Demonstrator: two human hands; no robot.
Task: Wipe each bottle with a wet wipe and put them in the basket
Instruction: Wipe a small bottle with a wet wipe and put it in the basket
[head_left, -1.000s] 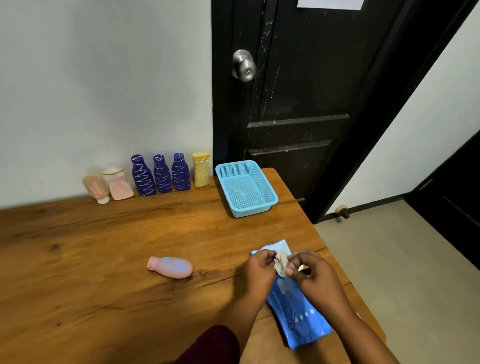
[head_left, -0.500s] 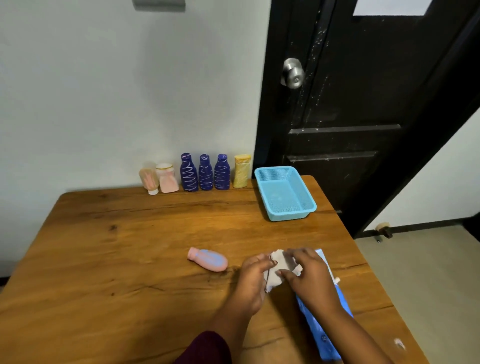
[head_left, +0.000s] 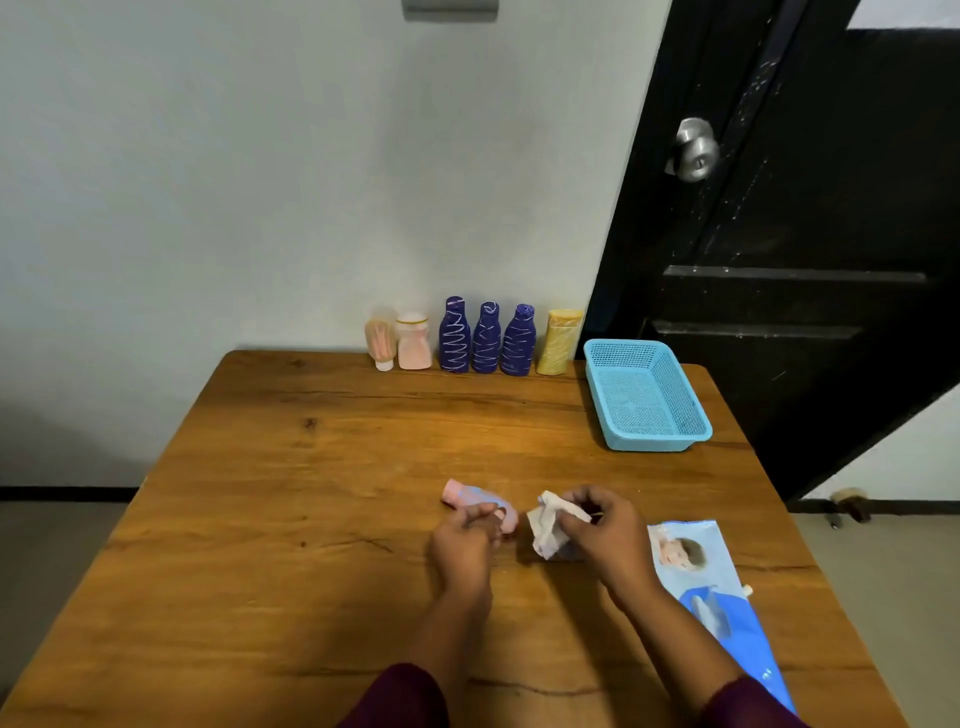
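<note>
A person's left hand (head_left: 464, 545) curls its fingers (head_left: 483, 514) over the near end of a pink bottle (head_left: 470, 496) lying on its side at lower centre of the frame. Just to its right, the right hand (head_left: 609, 540) pinches a crumpled wet wipe (head_left: 545, 526); the wipe and the bottle lie close but apart.

A blue pack of wipes (head_left: 711, 587) lies flat at lower right, running along the right edge of the wooden table (head_left: 311, 519). The blue basket (head_left: 649, 444) sits at the table's far right corner, centre right of the frame, its side close to the table edge, with bare wood between it and the hands.

Six bottles stand upright in a tight row along the far edge against the wall, upper centre: a peach bottle (head_left: 380, 340), a pale pink bottle (head_left: 414, 344), three purple bottles (head_left: 454, 336) (head_left: 486, 339) (head_left: 518, 341) and a yellow bottle (head_left: 558, 344) nearest the basket. A broad stretch of open tabletop fills the left of the frame. A dark door (head_left: 805, 218) stands behind the basket.
</note>
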